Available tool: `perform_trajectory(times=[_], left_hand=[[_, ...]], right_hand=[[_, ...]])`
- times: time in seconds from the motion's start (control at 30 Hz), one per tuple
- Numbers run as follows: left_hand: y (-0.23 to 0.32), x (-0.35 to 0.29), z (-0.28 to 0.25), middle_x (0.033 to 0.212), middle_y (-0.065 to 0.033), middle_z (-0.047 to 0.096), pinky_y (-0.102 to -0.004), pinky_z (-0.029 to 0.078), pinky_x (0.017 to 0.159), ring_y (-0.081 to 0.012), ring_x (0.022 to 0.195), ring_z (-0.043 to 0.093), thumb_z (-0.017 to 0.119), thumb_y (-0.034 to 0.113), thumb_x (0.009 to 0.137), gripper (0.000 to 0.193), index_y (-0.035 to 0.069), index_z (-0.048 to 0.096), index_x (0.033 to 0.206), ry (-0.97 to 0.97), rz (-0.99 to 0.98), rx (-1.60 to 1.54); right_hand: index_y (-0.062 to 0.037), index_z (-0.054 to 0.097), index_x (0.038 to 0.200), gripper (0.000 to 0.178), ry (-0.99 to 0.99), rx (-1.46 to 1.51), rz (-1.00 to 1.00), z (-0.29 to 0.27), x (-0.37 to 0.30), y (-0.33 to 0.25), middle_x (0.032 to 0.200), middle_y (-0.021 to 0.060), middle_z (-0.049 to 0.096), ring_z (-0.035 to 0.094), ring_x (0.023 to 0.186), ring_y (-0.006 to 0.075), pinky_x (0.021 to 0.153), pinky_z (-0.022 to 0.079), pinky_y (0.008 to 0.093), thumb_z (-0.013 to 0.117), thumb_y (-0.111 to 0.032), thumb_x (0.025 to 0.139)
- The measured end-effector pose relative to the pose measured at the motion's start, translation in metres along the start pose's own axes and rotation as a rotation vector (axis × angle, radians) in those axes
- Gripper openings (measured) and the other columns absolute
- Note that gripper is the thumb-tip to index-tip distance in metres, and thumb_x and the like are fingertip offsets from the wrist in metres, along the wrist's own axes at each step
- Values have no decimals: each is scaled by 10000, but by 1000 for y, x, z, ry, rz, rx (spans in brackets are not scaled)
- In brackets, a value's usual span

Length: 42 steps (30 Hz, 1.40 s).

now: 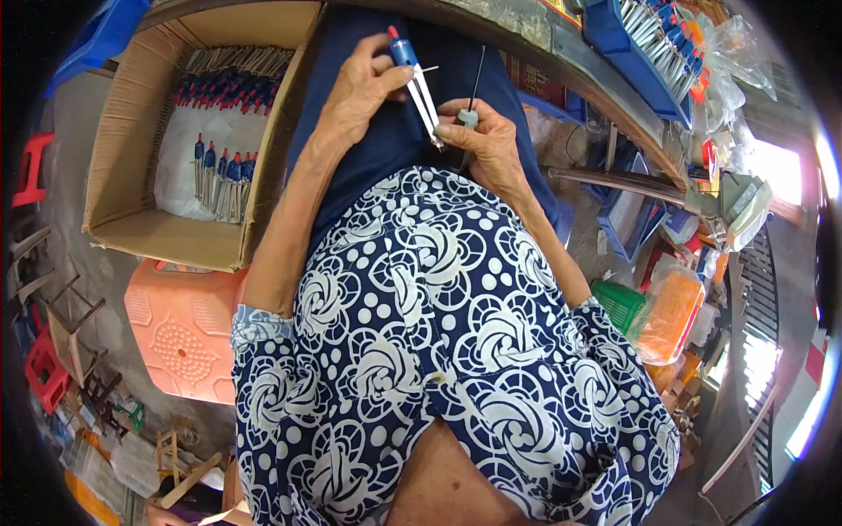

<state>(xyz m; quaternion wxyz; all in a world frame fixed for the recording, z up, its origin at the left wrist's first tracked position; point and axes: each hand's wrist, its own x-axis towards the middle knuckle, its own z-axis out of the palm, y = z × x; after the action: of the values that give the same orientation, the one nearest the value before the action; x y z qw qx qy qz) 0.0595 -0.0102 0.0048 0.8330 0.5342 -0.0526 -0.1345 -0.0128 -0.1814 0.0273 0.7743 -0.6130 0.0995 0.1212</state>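
The left hand [360, 92] pinches a small drawing compass with a blue plastic head, a red cap and two thin silver metal legs [414, 74], its grip closed round the blue head with thumb and fingers, so the legs hang down and to the right of the grip, out toward the other hand. The right hand [487, 145] has its grip pressed together on a slim black-shafted tool with a small grey collar [469, 110]; the shaft rises above the fingers, and the hand sits just beside the tips of the compass legs, apparently touching them. Both hands are held over the lap, above the dark blue cloth of the trousers [386, 140]. The compass looks light and stiff, though its legs are thin and hinged, so they would likely swing or bend if squeezed sideways; its points look sharp. The ribbed plastic head seems the safest place to hold, giving more friction than the smooth metal. To the left of the compass an open brown cardboard box [132, 175] holds rows of like blue-headed compasses lying on white paper, resting on an orange plastic stool [180, 329]. To the right of the compass, a blue plastic tray [614, 35] holds more of them.
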Motion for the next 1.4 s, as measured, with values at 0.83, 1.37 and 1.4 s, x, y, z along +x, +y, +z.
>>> perform_trajectory(times=[0.83, 1.37, 1.4], left_hand=[[-18, 5, -3, 797, -112, 623, -243, 499, 617, -144, 670, 591, 579, 104, 777, 207, -49, 530, 908, -134, -16, -63], [-19, 5, -4, 800, -92, 608, -259, 495, 667, -136, 695, 585, 542, 163, 819, 230, -31, 531, 941, -192, -51, -78], [-19, 5, -4, 800, -92, 608, -259, 495, 667, -136, 695, 585, 542, 163, 819, 230, -31, 531, 941, -190, -51, -79]], right_hand=[[49, 515, 966, 241, -38, 57, 50, 3, -1, -5, 827, 104, 618, 566, 696, 126, 619, 446, 221, 597, 4, 743], [29, 544, 935, 219, -7, 43, 82, 2, 2, -2, 776, 70, 603, 561, 658, 115, 580, 440, 210, 621, -1, 733], [28, 546, 932, 212, -5, 44, 77, 2, 2, -1, 776, 70, 603, 561, 656, 114, 579, 439, 209, 619, -5, 736]])
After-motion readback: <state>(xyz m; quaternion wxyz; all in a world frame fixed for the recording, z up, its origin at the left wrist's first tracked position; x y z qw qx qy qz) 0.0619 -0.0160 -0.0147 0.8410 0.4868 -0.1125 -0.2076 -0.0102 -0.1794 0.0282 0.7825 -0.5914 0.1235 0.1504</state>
